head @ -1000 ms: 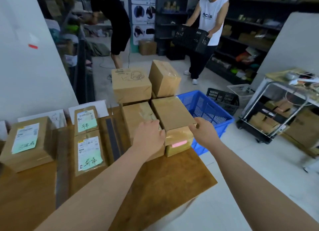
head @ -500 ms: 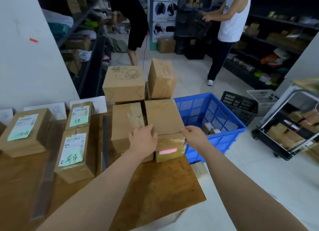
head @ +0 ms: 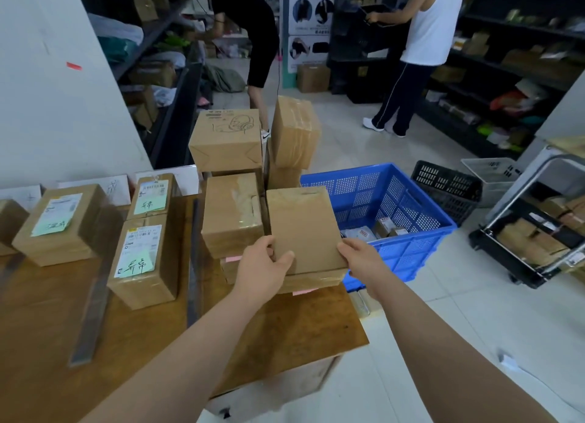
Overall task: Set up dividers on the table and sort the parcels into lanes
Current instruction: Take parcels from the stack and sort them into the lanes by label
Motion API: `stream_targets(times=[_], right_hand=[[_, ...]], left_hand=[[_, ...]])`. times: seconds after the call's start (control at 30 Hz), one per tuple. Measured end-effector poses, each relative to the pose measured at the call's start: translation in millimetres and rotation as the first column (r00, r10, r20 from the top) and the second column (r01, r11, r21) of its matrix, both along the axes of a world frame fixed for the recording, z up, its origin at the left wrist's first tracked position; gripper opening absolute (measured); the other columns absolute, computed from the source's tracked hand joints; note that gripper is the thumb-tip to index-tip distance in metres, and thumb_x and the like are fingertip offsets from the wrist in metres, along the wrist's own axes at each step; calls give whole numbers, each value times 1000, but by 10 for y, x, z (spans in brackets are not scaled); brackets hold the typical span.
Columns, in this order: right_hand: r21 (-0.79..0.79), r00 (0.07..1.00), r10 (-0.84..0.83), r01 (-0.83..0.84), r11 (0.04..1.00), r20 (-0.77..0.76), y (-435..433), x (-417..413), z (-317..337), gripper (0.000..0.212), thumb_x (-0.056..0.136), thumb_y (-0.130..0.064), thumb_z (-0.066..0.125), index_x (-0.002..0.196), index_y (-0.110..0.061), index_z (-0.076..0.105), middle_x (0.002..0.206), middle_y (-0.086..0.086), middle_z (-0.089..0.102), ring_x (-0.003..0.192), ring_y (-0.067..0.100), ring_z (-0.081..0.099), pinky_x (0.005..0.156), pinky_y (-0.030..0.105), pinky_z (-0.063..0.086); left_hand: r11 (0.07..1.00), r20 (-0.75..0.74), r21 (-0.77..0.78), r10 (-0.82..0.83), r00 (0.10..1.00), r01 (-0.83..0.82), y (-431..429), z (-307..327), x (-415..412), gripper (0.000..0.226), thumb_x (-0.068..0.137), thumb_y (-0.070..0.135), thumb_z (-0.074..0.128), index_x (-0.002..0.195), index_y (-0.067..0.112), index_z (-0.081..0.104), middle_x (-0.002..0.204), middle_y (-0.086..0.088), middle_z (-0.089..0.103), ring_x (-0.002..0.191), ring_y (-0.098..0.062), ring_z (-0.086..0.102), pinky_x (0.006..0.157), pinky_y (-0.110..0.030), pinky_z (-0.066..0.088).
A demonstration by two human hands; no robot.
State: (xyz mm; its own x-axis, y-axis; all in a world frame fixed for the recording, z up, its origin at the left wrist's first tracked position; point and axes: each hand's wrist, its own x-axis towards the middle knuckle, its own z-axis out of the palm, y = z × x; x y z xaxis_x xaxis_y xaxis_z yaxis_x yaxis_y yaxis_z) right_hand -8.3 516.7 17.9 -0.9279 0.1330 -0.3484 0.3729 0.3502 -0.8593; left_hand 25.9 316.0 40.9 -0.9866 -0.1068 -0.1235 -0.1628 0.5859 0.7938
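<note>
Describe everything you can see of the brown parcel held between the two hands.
The parcel is a plain brown cardboard box, its top unlabelled, its near side glossy with clear tape. It is at the right edge of the table, beside a taped box. The left hand grips its near left corner, thumb on top; the right hand holds its right side. Whether it is lifted is unclear.

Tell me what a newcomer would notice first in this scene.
The left hand and right hand grip a plain cardboard parcel by its near corners, above the stacked boxes at the wooden table's right end. A bright blue crate stands on the floor just right of it; green-labelled parcels lie further left on the table.
</note>
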Motion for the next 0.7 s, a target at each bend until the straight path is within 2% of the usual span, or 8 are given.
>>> stream_targets(times=[0.03, 0.1, 0.2, 0.27, 0.4, 0.5, 0.6, 0.7], right_hand=[[-51, 999, -11, 13, 999, 32, 9, 45, -28, 16, 100, -31, 42, 107, -25, 54, 96, -7, 54, 94, 15, 52, 80, 35, 43], [-182, 992, -39, 61, 981, 121, 17, 130, -67, 22, 100, -37, 40, 113, -27, 54, 110, -5, 56, 106, 19, 53, 85, 41, 49], [-284, 982, -54, 105, 953, 182, 24, 231, -138, 30, 98, -39, 39, 118, -26, 58, 116, 6, 62, 107, 25, 58, 97, 52, 48], [-234, 987, -31, 67, 970, 156, 42, 294, -175, 28, 99, -37, 38, 116, -27, 59, 117, 8, 64, 110, 26, 59, 96, 48, 48], [-106, 994, 4, 8, 994, 106, 121, 411, -223, 15, 101, -29, 44, 102, -25, 58, 109, 6, 68, 101, 22, 63, 67, 28, 42], [-82, 994, 29, -20, 996, 106, 178, 477, -234, 13, 100, -35, 46, 108, -29, 56, 114, 0, 65, 104, 16, 60, 78, 31, 40], [-125, 994, 63, -51, 991, 93, 199, 535, -215, 32, 101, -41, 41, 131, -35, 51, 125, -4, 59, 116, 17, 54, 87, 33, 41], [-201, 997, 79, -73, 977, 22, 199, 610, -130, 33, 101, -45, 37, 133, -43, 48, 125, -12, 56, 110, 8, 54, 76, 23, 45]], left_hand=[[1000, 4, 20, -5, 1000, 5, 15, -16, 47, 58, 91, 38, 64, 143, 20, 45, 132, 3, 59, 102, -3, 53, 80, -15, 43], [999, 22, 37, -17, 1000, 17, 52, -59, 134, 64, 90, 41, 64, 146, 22, 40, 138, 5, 55, 115, -9, 54, 94, -29, 50], [1000, 58, -6, -26, 998, 26, 117, -126, 226, 81, 86, 53, 64, 152, 25, 26, 145, 5, 48, 131, -18, 47, 104, -41, 44], [1000, 94, 13, -16, 995, 15, 147, -157, 272, 94, 81, 61, 66, 154, 28, 17, 149, 3, 42, 133, -21, 44, 105, -41, 42], [996, 121, 94, -5, 993, -7, 209, -206, 352, 110, 70, 65, 74, 154, 34, 10, 151, 2, 37, 134, -22, 42, 107, -48, 43], [992, 116, 123, -11, 993, -3, 280, -208, 397, 114, 66, 64, 77, 153, 35, 9, 150, 3, 36, 132, -21, 43, 106, -50, 43], [984, 112, 179, -11, 994, -9, 330, -212, 435, 116, 65, 62, 79, 153, 34, 9, 151, 1, 34, 132, -21, 41, 108, -49, 42], [962, 149, 271, -23, 988, -18, 394, -232, 489, 121, 63, 63, 80, 154, 36, 4, 154, -1, 29, 135, -22, 39, 111, -49, 39]])
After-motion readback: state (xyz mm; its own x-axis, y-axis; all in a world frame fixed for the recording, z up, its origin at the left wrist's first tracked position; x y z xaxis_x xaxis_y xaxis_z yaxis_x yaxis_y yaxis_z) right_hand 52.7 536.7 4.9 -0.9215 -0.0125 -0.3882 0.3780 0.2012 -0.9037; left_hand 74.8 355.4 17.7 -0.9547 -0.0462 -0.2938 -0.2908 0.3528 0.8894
